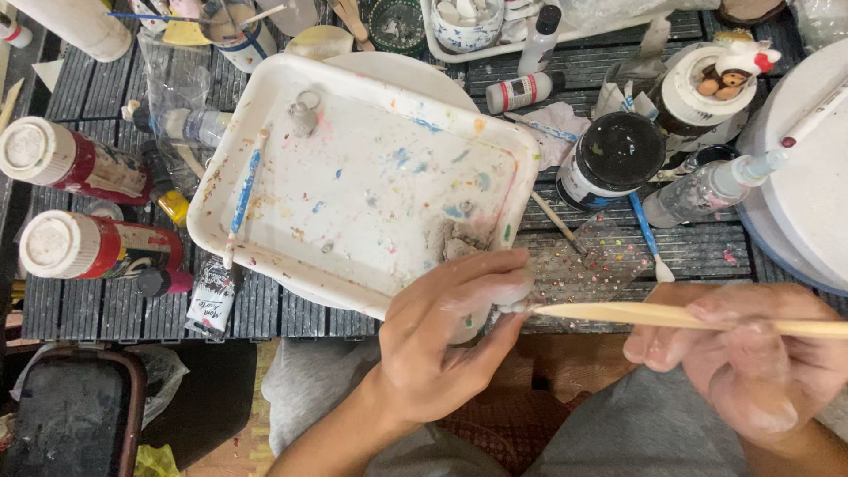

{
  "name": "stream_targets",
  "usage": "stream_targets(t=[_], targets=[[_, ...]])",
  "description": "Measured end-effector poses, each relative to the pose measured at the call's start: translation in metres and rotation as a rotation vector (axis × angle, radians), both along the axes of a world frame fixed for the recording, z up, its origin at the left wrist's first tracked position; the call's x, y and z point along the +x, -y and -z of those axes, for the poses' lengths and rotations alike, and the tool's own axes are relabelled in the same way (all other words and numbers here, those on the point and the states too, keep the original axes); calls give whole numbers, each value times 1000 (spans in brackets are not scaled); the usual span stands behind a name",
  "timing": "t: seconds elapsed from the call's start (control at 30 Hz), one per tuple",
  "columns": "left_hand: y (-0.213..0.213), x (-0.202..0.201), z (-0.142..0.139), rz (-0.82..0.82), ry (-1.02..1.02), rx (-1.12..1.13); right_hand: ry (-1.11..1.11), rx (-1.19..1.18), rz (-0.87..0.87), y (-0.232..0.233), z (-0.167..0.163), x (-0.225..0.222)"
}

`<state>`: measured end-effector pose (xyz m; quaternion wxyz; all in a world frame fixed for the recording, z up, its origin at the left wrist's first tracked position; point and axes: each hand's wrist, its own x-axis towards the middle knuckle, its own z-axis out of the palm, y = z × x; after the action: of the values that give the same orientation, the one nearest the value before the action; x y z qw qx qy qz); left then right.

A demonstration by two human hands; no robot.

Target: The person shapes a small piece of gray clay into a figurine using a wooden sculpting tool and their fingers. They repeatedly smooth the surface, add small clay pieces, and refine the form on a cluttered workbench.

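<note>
My left hand (446, 331) is closed around a small whitish lump of clay (515, 300), pinched between fingers and thumb just below the corner of a paint-spattered white tray (265, 115). My right hand (751, 353) grips a long pale wooden stick (636, 314), held level. Its pointed tip touches the clay lump. Both hands are dusted with white. More grey clay (459, 238) lies in the tray's near right corner.
A blue-handled brush (243, 194) lies in the tray. Red paint bottles (84, 163) stand at the left, a black-lidded jar (614, 155) and clear squeeze bottle (707, 190) at the right. A white round board (808, 177) sits far right. A small figurine (733, 75) tops a tape roll.
</note>
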<state>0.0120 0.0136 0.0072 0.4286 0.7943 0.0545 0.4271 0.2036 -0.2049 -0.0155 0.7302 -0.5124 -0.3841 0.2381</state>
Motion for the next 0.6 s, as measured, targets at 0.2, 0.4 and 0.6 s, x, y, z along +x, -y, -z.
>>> stream_targets(t=[0.2, 0.4, 0.6], targets=[[0, -3, 0, -72, -84, 101, 22, -89, 75, -5, 1, -1], [0, -3, 1, -111, -83, 173, 215, -26, -11, -14, -4, -1], [-1, -3, 3, -116, -79, 171, 479, -18, -50, -25, -17, -3]])
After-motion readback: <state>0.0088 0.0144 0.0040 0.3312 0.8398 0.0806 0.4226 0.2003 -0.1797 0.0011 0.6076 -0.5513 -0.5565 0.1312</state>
